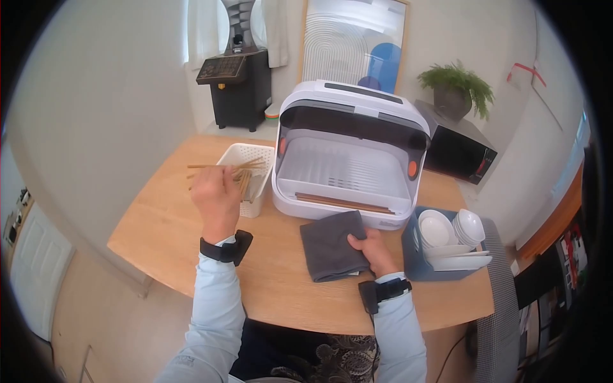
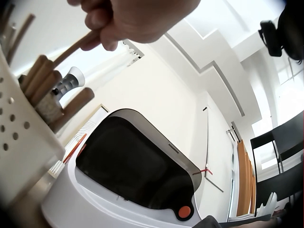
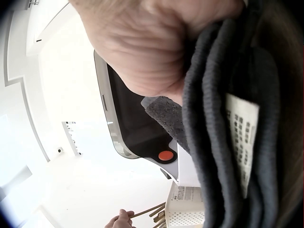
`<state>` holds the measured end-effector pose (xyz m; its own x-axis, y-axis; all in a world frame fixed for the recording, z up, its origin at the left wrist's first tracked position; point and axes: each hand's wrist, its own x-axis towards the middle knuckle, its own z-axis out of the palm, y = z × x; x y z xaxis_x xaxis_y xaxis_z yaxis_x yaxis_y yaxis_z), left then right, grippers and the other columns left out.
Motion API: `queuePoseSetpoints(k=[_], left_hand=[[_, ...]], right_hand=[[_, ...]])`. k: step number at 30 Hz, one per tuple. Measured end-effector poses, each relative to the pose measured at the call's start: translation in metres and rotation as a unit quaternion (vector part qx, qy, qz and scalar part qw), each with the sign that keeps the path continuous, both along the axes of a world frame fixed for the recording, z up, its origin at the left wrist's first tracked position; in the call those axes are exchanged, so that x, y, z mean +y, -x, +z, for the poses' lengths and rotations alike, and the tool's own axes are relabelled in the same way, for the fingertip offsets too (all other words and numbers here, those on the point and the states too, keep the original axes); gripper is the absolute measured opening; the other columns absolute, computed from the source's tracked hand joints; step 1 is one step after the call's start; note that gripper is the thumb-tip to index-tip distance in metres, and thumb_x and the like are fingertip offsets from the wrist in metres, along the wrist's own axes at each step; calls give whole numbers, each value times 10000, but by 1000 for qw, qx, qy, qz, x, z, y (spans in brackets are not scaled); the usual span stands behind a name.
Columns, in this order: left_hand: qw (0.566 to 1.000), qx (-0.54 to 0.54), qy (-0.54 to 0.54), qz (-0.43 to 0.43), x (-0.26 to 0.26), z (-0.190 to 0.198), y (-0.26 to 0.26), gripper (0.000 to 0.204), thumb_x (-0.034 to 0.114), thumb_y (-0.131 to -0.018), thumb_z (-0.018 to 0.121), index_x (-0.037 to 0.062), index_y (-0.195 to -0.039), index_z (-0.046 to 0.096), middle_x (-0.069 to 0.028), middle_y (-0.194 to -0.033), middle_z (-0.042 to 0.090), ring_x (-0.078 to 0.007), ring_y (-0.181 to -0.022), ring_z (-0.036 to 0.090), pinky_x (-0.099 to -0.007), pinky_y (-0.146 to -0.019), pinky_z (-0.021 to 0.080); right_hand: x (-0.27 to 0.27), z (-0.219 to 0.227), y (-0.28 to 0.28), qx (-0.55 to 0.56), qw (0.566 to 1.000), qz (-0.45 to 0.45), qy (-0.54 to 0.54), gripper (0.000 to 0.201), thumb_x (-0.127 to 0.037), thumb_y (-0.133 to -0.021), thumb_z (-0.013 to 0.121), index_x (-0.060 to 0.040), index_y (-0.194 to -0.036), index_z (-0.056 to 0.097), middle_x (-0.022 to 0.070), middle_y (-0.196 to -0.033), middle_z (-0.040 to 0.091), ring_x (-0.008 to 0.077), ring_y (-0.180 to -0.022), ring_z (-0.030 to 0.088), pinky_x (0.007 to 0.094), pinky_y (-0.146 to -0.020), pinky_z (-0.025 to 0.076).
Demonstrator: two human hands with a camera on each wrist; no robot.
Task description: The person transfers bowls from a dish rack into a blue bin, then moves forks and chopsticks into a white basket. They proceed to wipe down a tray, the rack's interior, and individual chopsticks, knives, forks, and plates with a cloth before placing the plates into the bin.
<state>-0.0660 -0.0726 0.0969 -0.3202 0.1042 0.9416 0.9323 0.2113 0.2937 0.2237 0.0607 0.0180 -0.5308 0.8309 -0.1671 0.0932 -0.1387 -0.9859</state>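
Observation:
My left hand [image 1: 216, 195] pinches a thin wooden chopstick [image 2: 76, 46] at the near side of a white perforated basket [image 1: 254, 205]. Other wooden utensils [image 2: 45, 78] stick up from that basket. On the table, my right hand [image 1: 375, 250] grips the right edge of a folded dark grey cloth [image 1: 332, 249], thumb on top. The right wrist view shows the cloth's stacked layers and a white label [image 3: 242, 142]. Between the hands and beyond them stands a white cabinet [image 1: 287, 199] with its dark lid raised; brown chopsticks [image 1: 345, 203] lie along its front.
A blue bin [image 1: 440, 273] holding white bowls [image 1: 437, 228] and plates stands on the right of the table. Behind are a black microwave [image 1: 456, 150], a potted plant [image 1: 453, 99] and a black machine [image 1: 241, 96]. The wooden table [image 1: 274, 300] has a curved front edge.

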Motion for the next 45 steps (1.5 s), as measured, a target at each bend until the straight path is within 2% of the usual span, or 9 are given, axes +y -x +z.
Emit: queuePoseSetpoints(k=[9,15,19,23,29,32,35,43,45], left_hand=[[975,-18,-156,-155,-13,6,-19,181,101,-953,573,0,-818,639,-15,-629,514,-105,-568,441,-261,-514,333],[889,-199,-74,-405,4,5,-65,140,67,-944,567,-20,-961,675,21,-689,494,-59,-659,443,-221,-570,328],[946,80,-27,-312,0,1,-78,151,-66,-816,607,-21,-949,663,-77,-737,549,-219,-642,484,-301,-600,401],[880,146,41,-451,-2,3,-103,127,-50,-808,622,-18,-929,644,-108,-728,546,-279,-654,493,-336,-612,411],[768,-199,185,-580,19,-35,-136,112,20,-927,517,-6,-962,620,-46,-687,506,-141,-646,480,-279,-586,388],[629,-441,149,-622,25,-39,-132,135,41,-951,487,3,-962,617,-17,-686,507,-92,-638,463,-245,-575,369],[605,-453,243,-609,30,-44,-125,147,40,-954,476,6,-939,618,4,-678,493,-72,-615,444,-222,-560,345],[656,-413,270,-571,40,-65,-123,150,89,-938,524,-5,-883,627,-3,-649,499,-99,-584,448,-248,-538,361],[688,-368,302,-548,39,-64,-122,148,93,-933,533,-7,-882,629,-55,-653,529,-142,-583,469,-279,-545,376]], right_hand=[[-1,3,1,26,1000,-3,15,416,-207,-914,649,91,-1196,577,127,-1016,667,179,-866,628,283,-794,498],[-1,9,-2,129,988,-23,82,427,-232,-920,644,71,-1211,563,132,-1040,657,192,-885,646,291,-773,525],[0,8,-4,174,978,-33,113,390,-237,-918,645,67,-1152,574,142,-1032,657,214,-895,655,323,-767,546],[4,4,-7,232,964,-29,130,399,-246,-918,645,57,-1161,555,143,-1051,650,224,-917,654,340,-779,550],[-8,19,-10,361,922,-60,130,392,-225,-925,634,30,-1205,530,120,-1098,637,216,-965,641,351,-847,533],[-8,21,-14,372,919,-56,120,373,-228,-942,609,19,-1211,531,111,-1116,634,214,-991,633,348,-872,521],[-7,16,-13,389,912,-47,123,392,-293,-972,557,10,-1219,531,109,-1147,628,218,-1035,618,349,-898,505],[-18,31,-13,484,860,9,162,419,-356,-982,533,-16,-1227,534,90,-1166,618,202,-1066,597,348,-904,489],[-12,15,-9,377,918,-5,125,343,-273,-971,563,-26,-1209,554,69,-1137,630,178,-1051,592,329,-922,472]])
